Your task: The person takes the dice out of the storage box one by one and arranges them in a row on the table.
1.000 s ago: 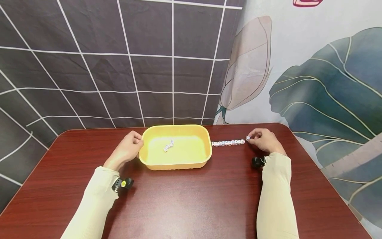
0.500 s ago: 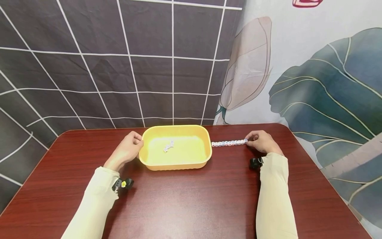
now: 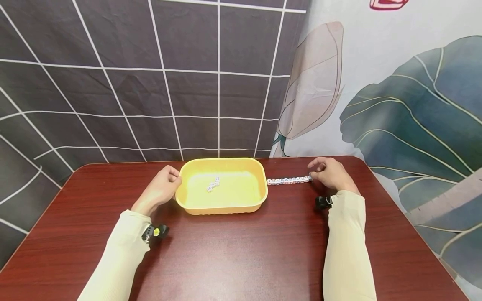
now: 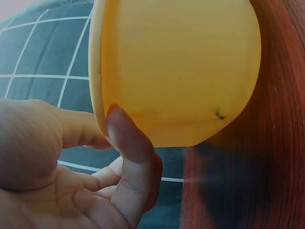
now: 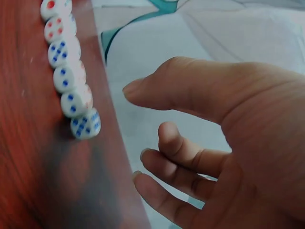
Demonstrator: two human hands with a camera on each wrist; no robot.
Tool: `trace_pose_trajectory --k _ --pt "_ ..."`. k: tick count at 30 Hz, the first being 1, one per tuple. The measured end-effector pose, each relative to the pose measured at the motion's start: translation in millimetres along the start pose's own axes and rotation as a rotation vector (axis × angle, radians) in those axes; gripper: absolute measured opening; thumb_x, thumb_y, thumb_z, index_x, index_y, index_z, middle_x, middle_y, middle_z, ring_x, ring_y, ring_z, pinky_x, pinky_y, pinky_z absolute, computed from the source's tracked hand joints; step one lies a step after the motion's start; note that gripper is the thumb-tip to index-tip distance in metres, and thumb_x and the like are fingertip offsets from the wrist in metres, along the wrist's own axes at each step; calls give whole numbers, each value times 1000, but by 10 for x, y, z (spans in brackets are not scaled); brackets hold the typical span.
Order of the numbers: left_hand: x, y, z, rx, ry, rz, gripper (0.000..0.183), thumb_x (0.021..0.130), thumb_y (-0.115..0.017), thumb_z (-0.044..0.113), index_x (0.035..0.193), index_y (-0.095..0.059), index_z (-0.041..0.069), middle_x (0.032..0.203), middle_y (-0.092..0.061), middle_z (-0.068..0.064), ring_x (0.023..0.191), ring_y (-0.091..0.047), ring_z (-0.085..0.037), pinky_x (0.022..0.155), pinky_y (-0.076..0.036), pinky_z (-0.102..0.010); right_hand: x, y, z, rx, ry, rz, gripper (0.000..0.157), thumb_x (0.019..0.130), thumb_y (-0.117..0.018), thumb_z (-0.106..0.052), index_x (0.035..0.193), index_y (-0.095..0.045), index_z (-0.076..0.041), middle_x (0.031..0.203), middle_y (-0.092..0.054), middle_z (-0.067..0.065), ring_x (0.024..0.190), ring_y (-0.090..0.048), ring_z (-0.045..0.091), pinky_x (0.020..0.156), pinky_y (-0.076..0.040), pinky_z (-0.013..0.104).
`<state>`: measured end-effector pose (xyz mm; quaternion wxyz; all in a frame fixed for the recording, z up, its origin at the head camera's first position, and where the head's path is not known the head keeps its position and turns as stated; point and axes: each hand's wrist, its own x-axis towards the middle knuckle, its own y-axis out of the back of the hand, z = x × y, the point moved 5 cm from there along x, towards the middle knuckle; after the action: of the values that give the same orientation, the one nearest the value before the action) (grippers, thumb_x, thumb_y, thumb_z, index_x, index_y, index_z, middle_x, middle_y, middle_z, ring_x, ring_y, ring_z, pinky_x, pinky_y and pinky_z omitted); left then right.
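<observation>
A yellow plastic basin (image 3: 222, 210) stands on the table, with a few white dice (image 3: 213, 184) lying on its floor. My left hand (image 3: 160, 187) pinches the basin's left rim between thumb and finger, as the left wrist view shows closely. From the basin's right side a straight row of white dice (image 3: 288, 180) with red and blue pips runs to the right. At the row's right end, my right hand (image 3: 331, 174) hovers with thumb and fingers spread apart and nothing between them. The end die (image 5: 86, 125) sits against its neighbour, slightly turned.
The dark red wooden table (image 3: 226, 255) ends at a far edge close behind the basin. Behind it hang a grey checked cloth (image 3: 196, 92) and a white cloth with leaf prints (image 3: 414, 104). A small dark camera is strapped at each wrist.
My right hand brought a die left to the end of the row, then let it go and spread its fingers. The left hand and the basin stay put.
</observation>
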<state>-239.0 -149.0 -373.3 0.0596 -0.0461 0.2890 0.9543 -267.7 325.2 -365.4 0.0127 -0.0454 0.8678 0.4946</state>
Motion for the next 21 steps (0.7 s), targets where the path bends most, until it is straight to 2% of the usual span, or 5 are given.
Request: trace_pose_trajectory --k 9,12,21 --pt "-14 -11 -8 -6 -4 1 22 98 -48 8 115 -47 -5 93 -57 -14 61 -55 -15 57 -51 -28 26 29 -290 25 98 52 26 94 -68 -16 118 -69 -5 91 -59 9 86 -55 24 78 -43 34" --pt "-16 -15 -8 -7 -1 4 21 98 -48 8 115 -47 -6 93 -57 -14 61 -54 -15 57 -51 -28 43 32 -369 39 129 69 27 92 -69 -15 117 -69 -5 90 -59 8 84 -55 23 76 -44 34" --pt "-23 -21 -5 4 2 10 22 98 -48 7 115 -47 -6 93 -57 -15 61 -55 -15 57 -51 -27 83 -30 -610 76 146 64 30 92 -70 -17 121 -68 -7 93 -58 8 85 -56 23 75 -46 32"
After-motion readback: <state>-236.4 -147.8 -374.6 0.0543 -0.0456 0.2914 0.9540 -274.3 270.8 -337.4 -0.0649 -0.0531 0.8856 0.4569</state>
